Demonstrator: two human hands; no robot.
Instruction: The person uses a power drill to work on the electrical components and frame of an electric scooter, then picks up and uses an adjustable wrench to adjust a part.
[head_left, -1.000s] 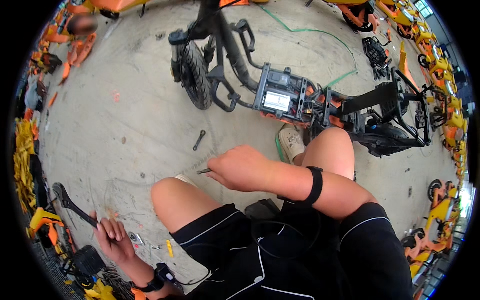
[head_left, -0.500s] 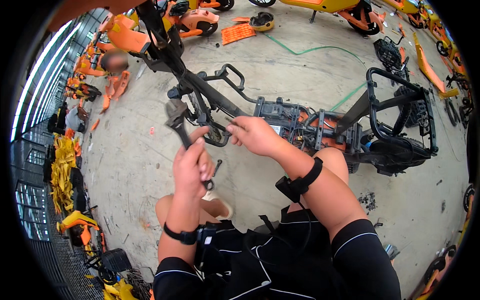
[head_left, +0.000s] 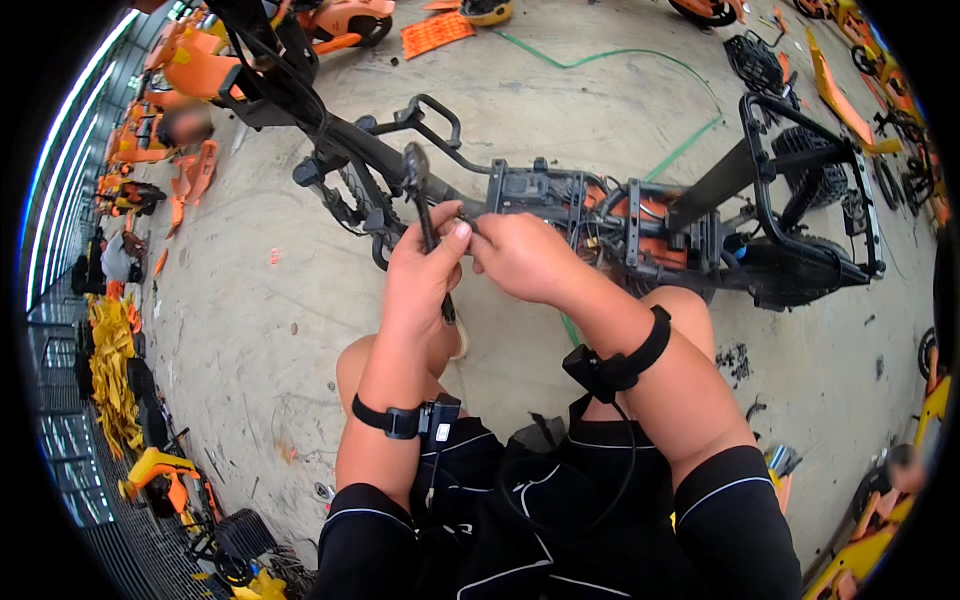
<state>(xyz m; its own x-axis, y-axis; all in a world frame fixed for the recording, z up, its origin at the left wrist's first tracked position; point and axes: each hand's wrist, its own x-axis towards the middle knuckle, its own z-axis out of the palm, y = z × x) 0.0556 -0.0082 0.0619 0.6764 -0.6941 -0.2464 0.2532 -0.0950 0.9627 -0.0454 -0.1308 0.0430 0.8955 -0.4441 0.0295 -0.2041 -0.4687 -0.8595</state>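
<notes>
My left hand [head_left: 418,275] is closed around an adjustable wrench [head_left: 414,172], whose head points up and away from me. Its thumb and forefinger meet the fingertips of my right hand [head_left: 528,258]. Between the fingertips of my right hand is a small dark piece [head_left: 462,216], mostly covered and too small to name. Just beyond both hands stands a stripped black scooter frame [head_left: 375,152], its steering column at the left. Wiring and black boxes [head_left: 530,188] sit exposed in its low middle. A tubular rear rack [head_left: 755,190] rises at the right.
A green strap [head_left: 600,55] lies across the concrete floor behind the frame. An orange perforated panel [head_left: 437,34] is at the back. Orange and yellow scooters and body panels [head_left: 118,355] line the left side. A black crate [head_left: 755,62] lies at the far right.
My left hand has moved right with the wrench, bringing it up against my right hand. The wrench now stands more upright. The view has shifted, so the scooter frame appears higher and further left.
</notes>
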